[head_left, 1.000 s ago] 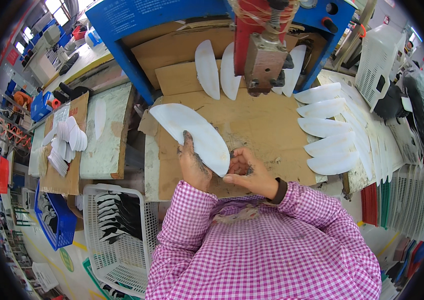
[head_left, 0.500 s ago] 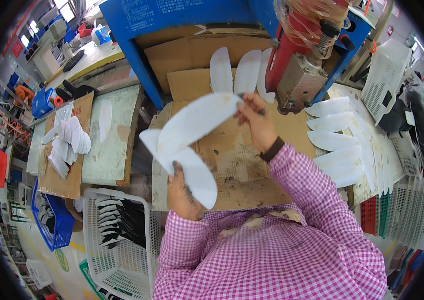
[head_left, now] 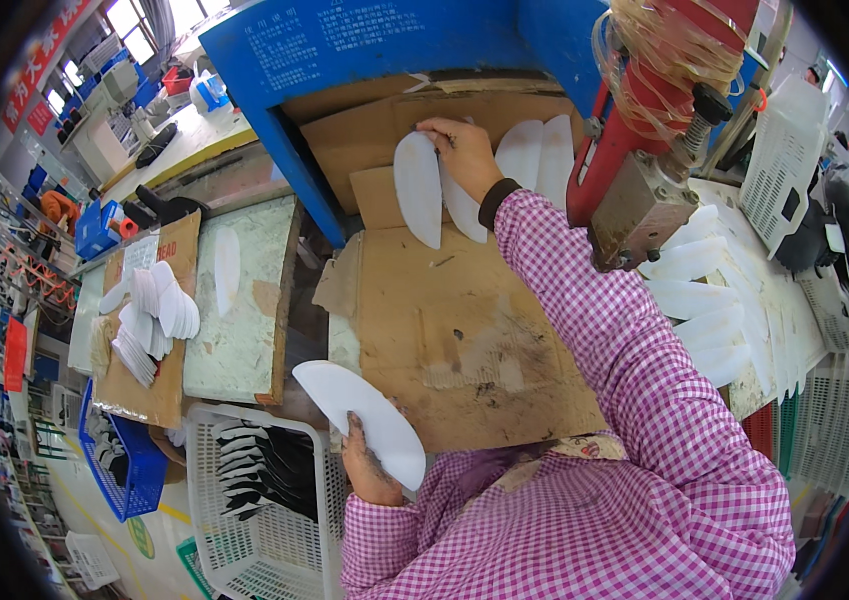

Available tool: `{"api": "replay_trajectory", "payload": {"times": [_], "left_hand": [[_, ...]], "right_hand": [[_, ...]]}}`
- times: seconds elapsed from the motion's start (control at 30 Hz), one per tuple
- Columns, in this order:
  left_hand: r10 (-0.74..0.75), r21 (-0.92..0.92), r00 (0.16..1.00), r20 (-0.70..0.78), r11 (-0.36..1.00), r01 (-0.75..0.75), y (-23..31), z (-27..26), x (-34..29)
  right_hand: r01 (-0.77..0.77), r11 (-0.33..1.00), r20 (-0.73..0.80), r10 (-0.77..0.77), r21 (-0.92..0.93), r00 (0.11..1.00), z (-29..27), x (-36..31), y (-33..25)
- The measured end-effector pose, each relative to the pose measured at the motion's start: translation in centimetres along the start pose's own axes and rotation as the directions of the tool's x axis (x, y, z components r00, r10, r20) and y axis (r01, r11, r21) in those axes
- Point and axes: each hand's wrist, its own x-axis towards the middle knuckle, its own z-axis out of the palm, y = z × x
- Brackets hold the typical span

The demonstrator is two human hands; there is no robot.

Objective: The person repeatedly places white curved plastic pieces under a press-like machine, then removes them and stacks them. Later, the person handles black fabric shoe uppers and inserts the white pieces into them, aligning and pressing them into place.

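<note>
At the near left edge of the cardboard-covered worktable [head_left: 505,400], my left hand [head_left: 370,470] grips a white half-moon-shaped sheet [head_left: 385,420]; whether more lie stacked under it I cannot tell. My right hand [head_left: 467,160] reaches to the back of the table and pinches the top of another white half-moon sheet [head_left: 417,195], which stands upright there. Just right of it, partly behind my hand, is a similar sheet [head_left: 463,210]. Further right, several more upright sheets [head_left: 520,155] lean against the back cardboard [head_left: 345,140].
A red and metal press head [head_left: 645,200] hangs over the right side, within a blue frame [head_left: 395,50]. More white sheets [head_left: 710,330] are spread at the right. A white basket [head_left: 205,540] with black pieces stands lower left; a side table [head_left: 275,300] holds stacked white pieces [head_left: 155,310].
My right hand has carried a sheet from above my left hand to the row at the back. My left hand has lowered slightly with its sheet. The view has shifted somewhat.
</note>
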Motion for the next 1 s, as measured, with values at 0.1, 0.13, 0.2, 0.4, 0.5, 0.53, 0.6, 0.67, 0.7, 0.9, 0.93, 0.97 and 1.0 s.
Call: {"api": "replay_trajectory", "payload": {"times": [0.1,0.13,0.2,0.4,0.5,0.53,0.6,0.67,0.7,0.9,0.93,0.97,1.0], "left_hand": [[-0.047,0.000,0.999,0.008,0.999,0.047,-0.1,0.6,-0.4],[-0.051,-0.007,0.998,0.046,0.999,0.052,-0.1,0.8,-0.6],[-0.095,-0.020,0.993,0.072,0.995,0.097,-0.2,1.4,-0.9],[-0.234,0.092,0.914,0.330,0.972,0.215,-0.5,4.0,-2.0],[-0.327,0.114,0.805,0.495,0.943,0.313,-1.4,6.1,-2.6],[-0.375,0.160,0.755,0.538,0.925,0.346,-1.7,6.9,-2.7],[-0.395,0.167,0.732,0.555,0.915,0.367,-2.8,8.5,-3.4],[-0.444,0.254,0.677,0.587,0.895,0.367,-3.8,10.0,-3.7],[-0.465,0.249,0.654,0.597,0.882,0.400,-4.3,10.6,-3.9],[-0.411,0.522,0.577,0.706,0.853,-0.031,-6.4,12.9,-3.6],[-0.383,0.568,0.669,0.637,0.820,-0.072,-6.7,13.2,-3.5],[-0.351,0.609,0.729,0.588,0.785,-0.113,-6.7,13.5,-3.2],[-0.374,0.606,0.790,0.486,0.796,0.004,-6.7,13.9,-3.0]], "right_hand": [[0.145,0.954,0.060,-0.134,-0.264,0.989,0.2,0.2,0.4],[0.166,0.922,0.082,-0.146,-0.350,0.986,0.2,0.2,0.4],[0.194,0.858,0.104,-0.165,-0.476,0.981,0.1,-0.1,-0.1],[0.242,0.867,0.193,-0.172,-0.436,0.966,-2.2,-2.8,-2.2],[0.335,0.859,0.211,-0.271,-0.387,0.939,-5.6,-7.0,-2.7],[0.297,0.899,0.226,-0.231,-0.322,0.946,-7.4,-8.6,-2.8],[0.136,0.934,0.213,-0.066,-0.331,0.975,-12.2,-12.3,-3.5],[0.028,0.853,0.274,0.137,-0.522,0.952,-17.7,-15.3,-4.7],[0.128,0.886,0.188,-0.048,-0.446,0.981,-20.1,-16.4,-5.3],[-0.241,0.906,-0.054,0.237,-0.348,0.970,-30.7,-21.8,-6.3],[-0.336,0.875,-0.096,0.324,-0.349,0.941,-31.7,-22.7,-6.1],[-0.346,0.887,-0.110,0.328,-0.306,0.938,-32.3,-23.5,-5.7],[-0.392,0.878,-0.141,0.366,-0.273,0.920,-32.7,-24.1,-5.3]]}}
